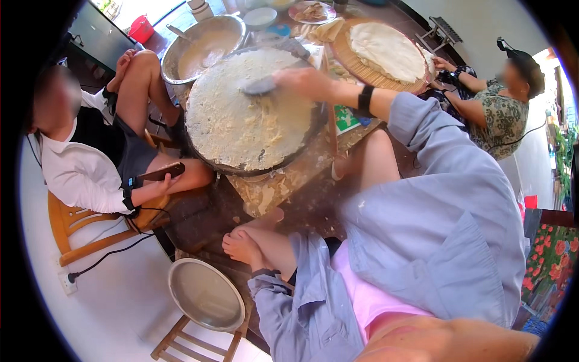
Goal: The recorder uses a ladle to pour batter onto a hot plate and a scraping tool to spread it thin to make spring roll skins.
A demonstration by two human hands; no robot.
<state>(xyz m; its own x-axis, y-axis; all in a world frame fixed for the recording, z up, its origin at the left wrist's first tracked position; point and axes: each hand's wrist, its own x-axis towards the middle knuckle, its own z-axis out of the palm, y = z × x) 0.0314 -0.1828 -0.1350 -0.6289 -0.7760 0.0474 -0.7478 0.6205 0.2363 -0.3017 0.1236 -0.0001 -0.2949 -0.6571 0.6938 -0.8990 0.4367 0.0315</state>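
Note:
My right hand [301,83], blurred, grips a flat scraper [258,86] whose pale blade lies over the batter on a large round griddle [203,164]. The thin batter layer [239,122] covers nearly the whole griddle, with rough, yellowish clumps near its middle and lower part. My left hand [242,248] rests on my knee and holds nothing. Behind the griddle to the left stands a wide metal bowl [235,27] of batter [203,50] with a ladle [177,32] in it. On the right, a round woven tray [346,54] bears a stack of thin flatbreads [384,47].
A person [86,154] sits left on a wooden chair, holding a phone [163,173]. Another person [493,99] at the right touches the flatbreads. A basin of cloudy liquid [206,294] stands on a chair at lower left. A plate of food [312,12] and a white bowl [260,18] stand behind.

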